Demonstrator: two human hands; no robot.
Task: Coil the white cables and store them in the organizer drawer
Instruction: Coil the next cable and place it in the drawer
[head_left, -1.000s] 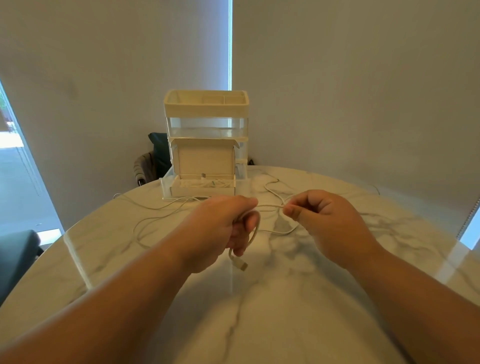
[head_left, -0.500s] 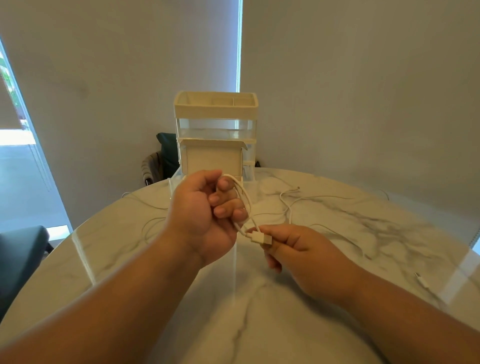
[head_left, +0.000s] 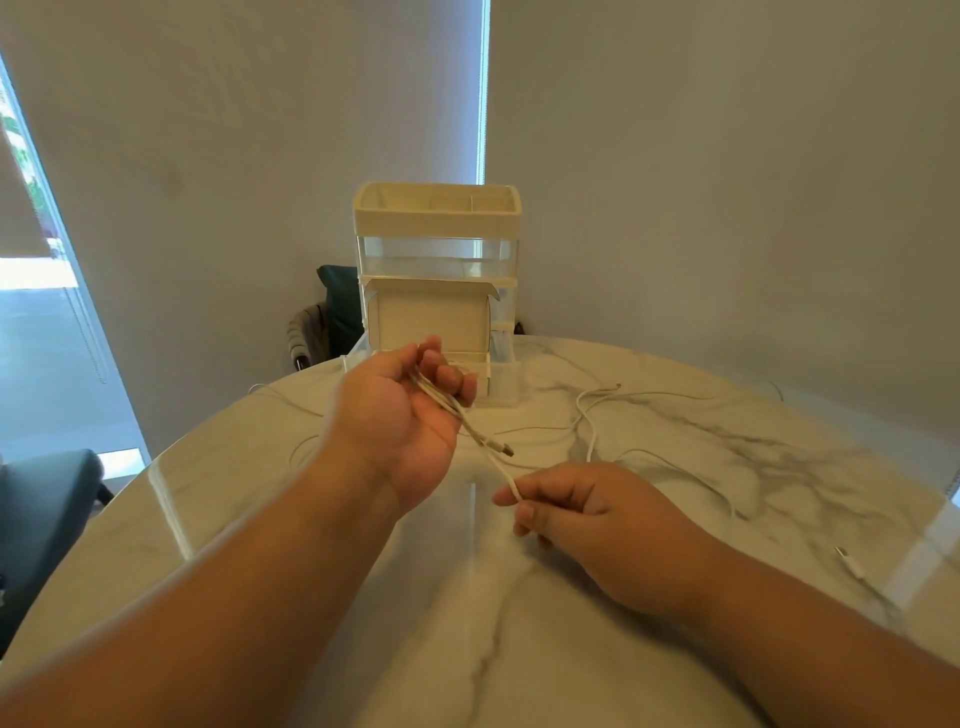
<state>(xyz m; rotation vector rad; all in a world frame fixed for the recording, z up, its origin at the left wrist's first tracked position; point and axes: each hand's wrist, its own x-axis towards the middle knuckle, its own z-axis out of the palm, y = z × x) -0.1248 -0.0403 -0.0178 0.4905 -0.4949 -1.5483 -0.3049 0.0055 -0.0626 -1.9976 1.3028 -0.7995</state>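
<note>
Left hand (head_left: 400, 415): raised, fingers curled round white cable (head_left: 467, 423) loops.
Right hand (head_left: 582, 509): pinching cable's lower stretch.
Organizer (head_left: 436, 228): behind, drawer (head_left: 501, 387) pulled out.
Table (head_left: 519, 649): marble, loose cables (head_left: 592, 415).

Coiling a cable above the desk (head_left: 519, 649)
My left hand (head_left: 402, 415) grips white cable (head_left: 485, 447) loops; my right hand (head_left: 576, 506) pinches the strand before the organizer (head_left: 436, 223).

The organizer (head_left: 436, 244) stands at the far edge of the tabletop (head_left: 519, 649), with its drawer (head_left: 501, 387) extended forward. The left hand (head_left: 400, 415) is in front of the drawer. The right hand (head_left: 587, 512) is nearer and further right. One cable (head_left: 480, 441) spans both hands. Loose cables (head_left: 591, 441) lie on the tabletop to the right of the organizer.
</note>
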